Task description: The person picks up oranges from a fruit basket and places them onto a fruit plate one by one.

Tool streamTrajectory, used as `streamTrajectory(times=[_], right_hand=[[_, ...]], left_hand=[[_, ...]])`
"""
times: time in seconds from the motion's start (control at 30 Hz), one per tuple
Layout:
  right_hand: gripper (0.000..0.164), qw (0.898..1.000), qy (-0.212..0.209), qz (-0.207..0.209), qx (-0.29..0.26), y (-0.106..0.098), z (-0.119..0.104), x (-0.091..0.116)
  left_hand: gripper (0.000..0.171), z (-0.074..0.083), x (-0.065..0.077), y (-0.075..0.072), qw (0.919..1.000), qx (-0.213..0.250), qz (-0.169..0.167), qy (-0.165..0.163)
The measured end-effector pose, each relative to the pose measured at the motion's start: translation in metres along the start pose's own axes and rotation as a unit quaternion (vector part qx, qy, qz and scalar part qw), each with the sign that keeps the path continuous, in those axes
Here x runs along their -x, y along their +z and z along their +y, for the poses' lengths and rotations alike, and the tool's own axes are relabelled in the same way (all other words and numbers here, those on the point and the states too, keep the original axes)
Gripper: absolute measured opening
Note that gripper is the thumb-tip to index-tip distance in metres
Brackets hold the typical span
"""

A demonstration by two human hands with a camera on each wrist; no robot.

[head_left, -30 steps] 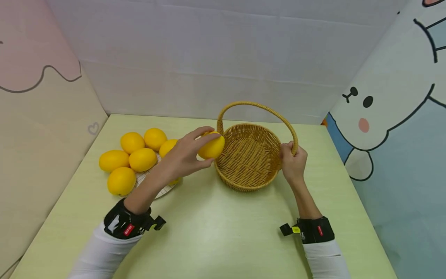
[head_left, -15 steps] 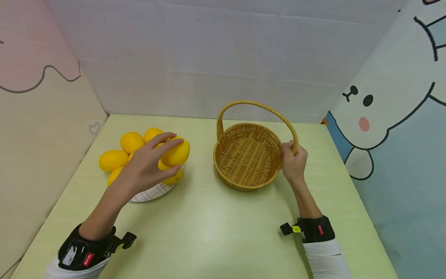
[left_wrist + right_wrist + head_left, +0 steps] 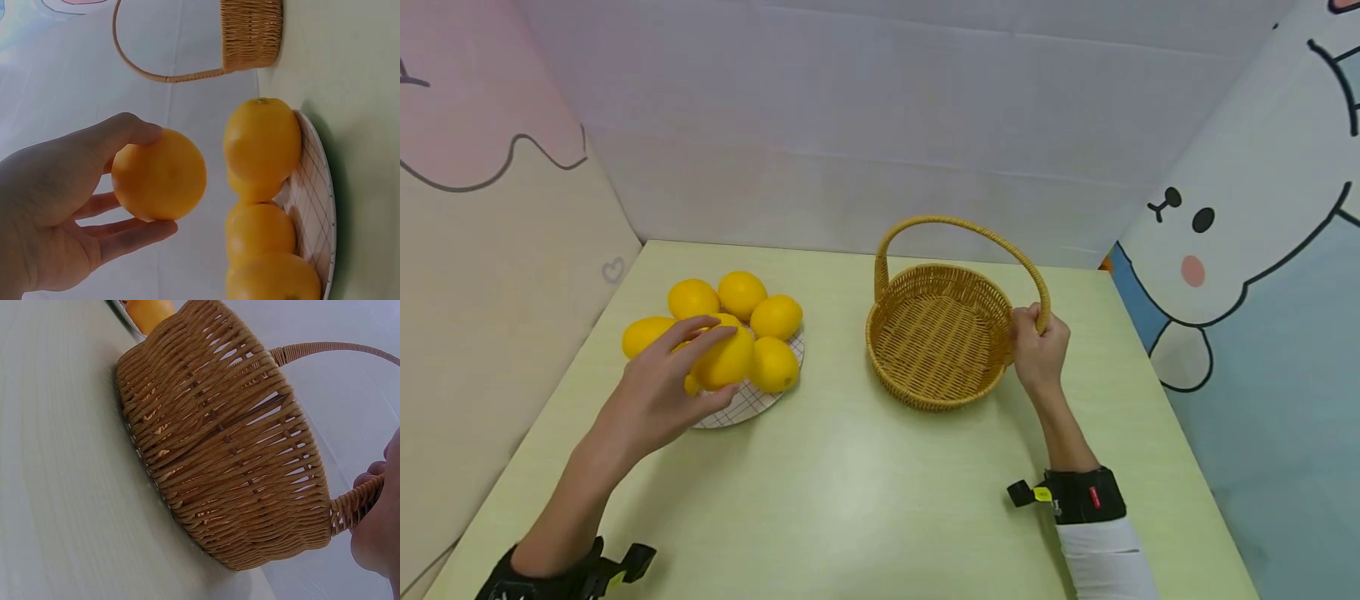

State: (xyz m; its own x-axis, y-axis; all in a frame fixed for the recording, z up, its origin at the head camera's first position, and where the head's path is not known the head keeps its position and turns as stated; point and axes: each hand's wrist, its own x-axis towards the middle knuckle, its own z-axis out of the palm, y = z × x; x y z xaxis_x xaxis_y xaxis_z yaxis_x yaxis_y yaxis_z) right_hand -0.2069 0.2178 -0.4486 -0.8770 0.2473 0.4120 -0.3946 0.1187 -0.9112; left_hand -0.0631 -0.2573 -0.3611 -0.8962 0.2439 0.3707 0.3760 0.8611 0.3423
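Observation:
My left hand [image 3: 651,387] holds a yellow lemon [image 3: 726,360] between thumb and fingers, over a plate of lemons at the left. In the left wrist view this held lemon [image 3: 161,176] hangs apart from the others. Below it, the white plate [image 3: 747,408] with thin grid lines bears several more lemons, some hidden behind the hand. My right hand [image 3: 1039,346] grips the lower right end of the arched handle of a round wicker basket [image 3: 936,342]. The basket stands on the table with nothing inside it.
The pale green table [image 3: 865,500] carries both plate and basket, the basket right of the plate. A white cloth wall [image 3: 880,108] rises behind the table, and printed panels [image 3: 1247,350] flank it on both sides.
My left hand has carried the lemon left, from beside the basket's rim to over the plate. The right hand keeps its grip on the handle, and the basket stays put.

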Motion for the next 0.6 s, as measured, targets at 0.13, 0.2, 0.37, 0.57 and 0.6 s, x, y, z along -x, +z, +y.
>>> streamTrajectory(times=[0.13, 0.2, 0.37, 0.57, 0.6], right_hand=[[0.042, 1.0, 0.0, -0.001, 0.003, 0.0, 0.001, 0.0], [0.042, 1.0, 0.0, 0.0, 0.003, 0.0, 0.002, 0.0], [0.04, 1.0, 0.0, -0.001, 0.001, 0.0, 0.003, 0.0], [0.041, 1.0, -0.002, -0.007, -0.002, 0.0, 0.002, 0.0], [0.041, 1.0, -0.003, -0.008, -0.001, 0.0, 0.003, 0.0]], left_hand=[[0.072, -0.003, 0.013, 0.003, 0.9993, 0.008, 0.014, -0.035], [0.07, -0.004, 0.017, 0.007, 0.9985, 0.009, 0.026, -0.047], [0.067, -0.005, 0.026, 0.019, 0.9967, 0.011, 0.05, -0.063], [0.067, -0.006, 0.032, 0.033, 0.9959, 0.008, 0.054, -0.073], [0.067, -0.006, 0.032, 0.035, 0.9959, 0.006, 0.052, -0.073]])
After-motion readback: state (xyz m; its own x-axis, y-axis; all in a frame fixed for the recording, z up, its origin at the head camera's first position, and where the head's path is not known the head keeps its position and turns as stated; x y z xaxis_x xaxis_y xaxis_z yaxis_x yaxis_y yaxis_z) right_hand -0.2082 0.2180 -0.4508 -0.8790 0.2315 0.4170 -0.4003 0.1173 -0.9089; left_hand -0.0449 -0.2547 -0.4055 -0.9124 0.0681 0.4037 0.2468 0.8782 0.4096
